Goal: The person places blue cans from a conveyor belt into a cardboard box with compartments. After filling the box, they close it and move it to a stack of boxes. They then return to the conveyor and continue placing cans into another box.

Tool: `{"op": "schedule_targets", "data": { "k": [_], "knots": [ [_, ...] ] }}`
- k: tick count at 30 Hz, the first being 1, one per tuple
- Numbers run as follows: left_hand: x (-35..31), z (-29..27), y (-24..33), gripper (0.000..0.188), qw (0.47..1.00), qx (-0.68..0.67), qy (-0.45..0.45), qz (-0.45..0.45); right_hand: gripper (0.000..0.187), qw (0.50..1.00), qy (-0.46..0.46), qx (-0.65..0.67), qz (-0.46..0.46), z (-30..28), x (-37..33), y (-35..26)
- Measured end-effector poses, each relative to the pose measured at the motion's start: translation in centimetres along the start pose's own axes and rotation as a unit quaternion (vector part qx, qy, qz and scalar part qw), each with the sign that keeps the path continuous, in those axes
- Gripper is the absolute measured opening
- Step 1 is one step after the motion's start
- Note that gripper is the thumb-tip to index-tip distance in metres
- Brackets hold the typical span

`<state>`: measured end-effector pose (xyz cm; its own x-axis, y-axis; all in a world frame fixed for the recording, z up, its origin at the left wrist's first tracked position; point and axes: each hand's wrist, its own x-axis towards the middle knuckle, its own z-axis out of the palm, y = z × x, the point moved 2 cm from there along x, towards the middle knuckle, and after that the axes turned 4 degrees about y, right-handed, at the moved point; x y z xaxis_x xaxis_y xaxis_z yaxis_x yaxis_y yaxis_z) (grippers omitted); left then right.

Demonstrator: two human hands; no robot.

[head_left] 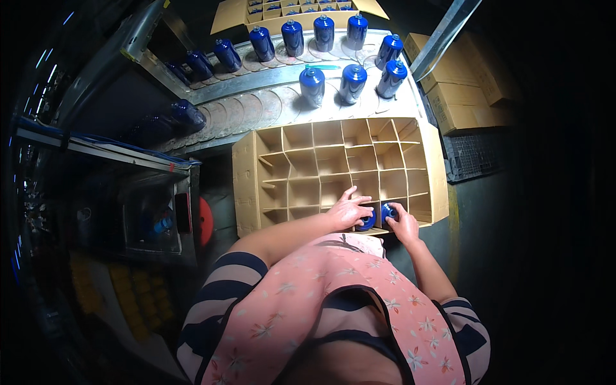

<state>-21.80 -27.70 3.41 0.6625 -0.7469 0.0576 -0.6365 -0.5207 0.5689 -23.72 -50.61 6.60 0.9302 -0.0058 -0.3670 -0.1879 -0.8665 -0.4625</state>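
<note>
In front of me an open cardboard box (246, 186) is split by card dividers into several compartments. Two blue bottles sit side by side in its near row, towards the right. My left hand (347, 210) is over the left bottle (366, 222), its fingers bent around the top. With thumb and fingers my right hand (403, 226) grips the shoulder of the right bottle (388, 210). Both bottles stand low in their cells, so their lower parts are hidden.
Beyond the box, more glossy blue bottles (353, 84) stand on a curved slat conveyor (244, 110). A divided carton (282, 24) with bottles is at the far end. Closed cartons (459, 106) are stacked at right. Left are a metal frame (96, 142) and a red disc (205, 220).
</note>
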Motion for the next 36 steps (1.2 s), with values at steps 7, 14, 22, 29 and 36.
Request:
{"op": "schedule_targets", "data": {
  "k": [7, 14, 22, 29, 36],
  "knots": [
    [-0.8, -7.5, 1.5, 0.038, 0.980, -0.110, 0.164, -0.041, 0.036, 0.991, 0.079, 0.110, 0.012, -0.1, -1.8, 1.6],
    [-5.8, -21.8, -12.7, 0.032, 0.767, -0.418, 0.445, -0.198, 0.034, 0.978, 0.071, 0.195, 0.029, 3.7, 5.8, 3.4],
    [-6.8, -27.2, -31.6, 0.033, 0.793, -0.001, 0.496, -0.354, 0.023, 0.917, 0.108, 0.382, 0.042, -0.2, 7.2, 0.6],
    [-3.4, -24.6, -37.2, 0.037, 0.819, 0.029, 0.449, -0.358, 0.024, 0.889, 0.206, 0.376, -0.161, -14.5, 11.7, -9.8],
    [-5.2, -22.7, -32.4, 0.047, 0.790, -0.115, 0.503, -0.331, 0.025, 0.874, 0.118, 0.378, -0.283, -8.2, 29.5, -22.3]
  ]
}}
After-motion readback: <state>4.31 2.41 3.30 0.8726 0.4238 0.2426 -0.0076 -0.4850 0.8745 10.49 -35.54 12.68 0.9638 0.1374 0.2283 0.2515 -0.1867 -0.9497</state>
